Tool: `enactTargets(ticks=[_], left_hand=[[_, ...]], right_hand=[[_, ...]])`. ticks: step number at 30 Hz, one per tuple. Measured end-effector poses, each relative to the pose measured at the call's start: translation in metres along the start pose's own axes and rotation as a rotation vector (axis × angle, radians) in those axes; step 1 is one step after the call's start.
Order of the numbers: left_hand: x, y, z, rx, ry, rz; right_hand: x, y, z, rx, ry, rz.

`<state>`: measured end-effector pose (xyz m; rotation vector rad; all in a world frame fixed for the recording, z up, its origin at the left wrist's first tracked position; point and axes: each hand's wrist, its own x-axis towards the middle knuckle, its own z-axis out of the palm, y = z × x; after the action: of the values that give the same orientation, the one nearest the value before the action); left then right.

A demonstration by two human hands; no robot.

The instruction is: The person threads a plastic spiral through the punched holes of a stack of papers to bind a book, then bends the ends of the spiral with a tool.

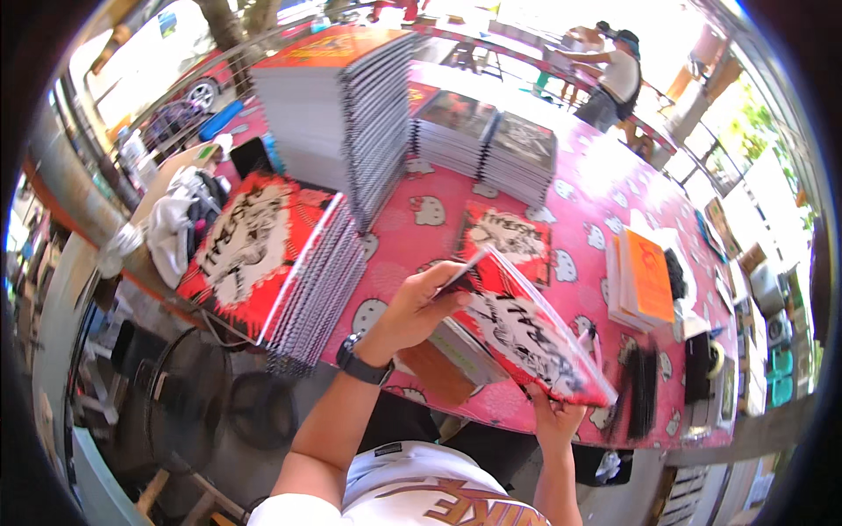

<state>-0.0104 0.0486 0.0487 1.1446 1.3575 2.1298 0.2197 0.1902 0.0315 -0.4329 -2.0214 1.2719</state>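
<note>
Between my two hands a book with a red, black and white cover [526, 329] is held tilted above the table's near edge. My left hand [425, 307], with a dark watch on its wrist, grips the book's upper left corner, thumb on the cover. At the lower edge my right hand [557, 419] has its fingers closed on it. Just beyond lies another red cover [509, 237] of the same design, flat on the table. Under the held book, near my left wrist, there is a brown and pale flat item [443, 364], partly hidden.
A pink patterned tablecloth [386, 294] covers the table. Spiral-bound red books [250, 241] are stacked at left, behind them a tall spiral-bound stack [342, 114]. Dark-covered books [522, 145] stand farther back. Orange booklets [645, 276] and a black bundle [638, 394] lie right. People [614, 74] work beyond.
</note>
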Motion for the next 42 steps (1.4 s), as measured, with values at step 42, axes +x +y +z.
enactTargets(ticks=[42], left_hand=[[-0.118,0.111,-0.193,-0.002,0.824,0.130]], right_hand=[[0.032,-0.104,0.228,0.302,-0.682,-0.588]])
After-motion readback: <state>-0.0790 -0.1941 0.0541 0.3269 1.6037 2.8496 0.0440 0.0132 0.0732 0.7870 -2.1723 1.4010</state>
